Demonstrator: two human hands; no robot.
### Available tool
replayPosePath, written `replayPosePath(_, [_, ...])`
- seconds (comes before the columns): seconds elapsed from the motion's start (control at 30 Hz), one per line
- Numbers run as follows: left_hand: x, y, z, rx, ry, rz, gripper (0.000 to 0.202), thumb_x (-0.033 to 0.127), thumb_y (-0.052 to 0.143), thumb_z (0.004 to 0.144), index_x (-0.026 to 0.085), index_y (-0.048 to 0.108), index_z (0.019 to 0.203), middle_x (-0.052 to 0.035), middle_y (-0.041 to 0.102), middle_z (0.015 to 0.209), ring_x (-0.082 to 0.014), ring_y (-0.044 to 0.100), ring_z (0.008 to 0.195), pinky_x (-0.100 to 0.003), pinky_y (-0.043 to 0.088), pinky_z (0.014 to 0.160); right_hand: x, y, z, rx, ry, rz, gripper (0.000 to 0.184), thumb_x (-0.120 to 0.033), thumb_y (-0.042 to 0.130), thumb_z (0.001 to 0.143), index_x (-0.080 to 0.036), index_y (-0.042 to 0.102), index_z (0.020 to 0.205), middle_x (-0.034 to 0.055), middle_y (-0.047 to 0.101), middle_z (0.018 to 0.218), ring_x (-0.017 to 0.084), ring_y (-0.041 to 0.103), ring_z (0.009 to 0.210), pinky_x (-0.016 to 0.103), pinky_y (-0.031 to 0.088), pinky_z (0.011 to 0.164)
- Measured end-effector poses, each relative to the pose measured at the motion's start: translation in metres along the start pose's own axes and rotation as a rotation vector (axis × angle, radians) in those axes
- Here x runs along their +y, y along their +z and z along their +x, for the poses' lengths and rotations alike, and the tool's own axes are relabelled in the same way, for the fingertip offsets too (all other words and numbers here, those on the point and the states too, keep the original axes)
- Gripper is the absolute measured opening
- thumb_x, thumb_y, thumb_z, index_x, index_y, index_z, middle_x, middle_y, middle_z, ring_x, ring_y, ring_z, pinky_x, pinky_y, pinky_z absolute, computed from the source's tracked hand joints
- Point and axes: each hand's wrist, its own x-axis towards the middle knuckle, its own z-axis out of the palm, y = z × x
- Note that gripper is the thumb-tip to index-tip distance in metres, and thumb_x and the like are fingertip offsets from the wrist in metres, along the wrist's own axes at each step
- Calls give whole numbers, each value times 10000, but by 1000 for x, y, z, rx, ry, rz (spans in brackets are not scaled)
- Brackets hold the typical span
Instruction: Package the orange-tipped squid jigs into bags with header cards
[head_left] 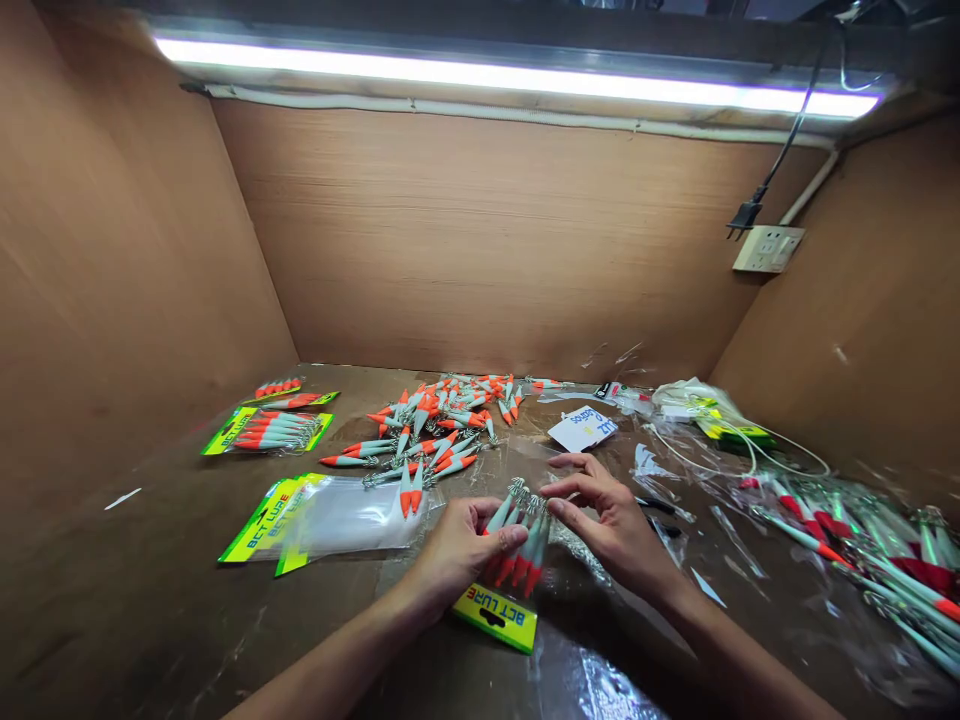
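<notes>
My left hand (455,545) is closed round a bunch of orange-and-white fishing lures (517,545) with metal hooks at their far ends. They sit in or over a clear bag with a yellow "BCT LURE" header card (496,617) near the table's front. My right hand (609,522) rests beside the bunch, its fingers curled and pinching at the hook ends and the clear plastic. A loose pile of the same lures (439,425) lies farther back at the middle of the table.
Empty clear bags with yellow headers (315,518) lie at left, filled packs (266,430) behind them. A white card (583,428), plastic wrappers and red-tipped lures (862,545) spread to the right. Brown walls enclose the table; a wall socket (768,249) is at back right.
</notes>
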Motion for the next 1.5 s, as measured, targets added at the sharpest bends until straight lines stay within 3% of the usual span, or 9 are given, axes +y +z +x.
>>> replayPosePath(0.23, [1,-1,1,40,58,4,429,476,823,719,140,596,859,5,633,730,-102,539,578,-191,376,530,9,-2,5,-44,96,131,180,-359,713,863,-183,744,840,78,654,1079,205,629,934,312,493,823])
replayPosePath(0.47, [-5,-3,4,96,105,37,357,423,798,758,154,565,793,20,607,659,-97,511,551,-196,371,529,11,4,4,-58,173,172,202,-358,688,873,-169,635,826,-4,596,763,141,519,698,257,420,647])
replayPosePath(0.77, [-6,-1,3,116,57,-81,369,340,862,687,145,575,811,20,616,713,-97,542,595,-198,391,557,13,6,3,3,211,147,227,-380,704,861,-170,633,808,-7,600,720,141,503,669,261,396,618])
replayPosePath(0.83, [-5,-1,2,74,14,-139,410,334,876,672,145,604,913,-6,668,770,-124,605,638,-217,432,604,14,7,3,35,223,238,235,-380,739,834,-172,632,815,-5,606,751,141,513,694,258,403,638])
replayPosePath(0.93, [-1,0,0,-16,-51,-173,534,344,893,649,132,642,1071,-64,723,865,-195,681,737,-265,481,671,18,8,4,93,239,441,319,-335,810,773,-204,640,1009,-29,584,808,131,518,736,249,416,686])
replayPosePath(1.03, [-1,1,-1,16,-23,-107,423,377,881,660,103,690,919,-86,729,851,-198,675,723,-263,479,650,22,9,5,28,286,575,562,-341,800,789,-253,574,1296,-38,579,820,125,510,724,252,411,686])
replayPosePath(1.1, [-1,1,-1,35,-13,-111,398,382,885,654,111,684,866,-78,731,833,-192,672,709,-264,483,656,23,8,5,-46,327,539,464,-383,770,817,-198,658,1228,-2,619,836,132,506,721,263,402,682])
replayPosePath(1.23, [-1,3,-2,-72,-61,-160,465,405,872,674,127,710,1010,-81,749,893,-225,700,787,-297,505,732,25,8,4,-60,345,453,318,-429,750,830,-128,762,930,46,662,824,145,505,729,276,389,686])
replayPosePath(1.5, [-7,4,-2,-23,-83,-52,472,505,833,686,88,760,895,-62,728,760,-187,633,638,-249,431,608,14,16,2,11,364,566,326,-466,747,821,-182,735,981,32,672,898,153,547,763,269,420,714])
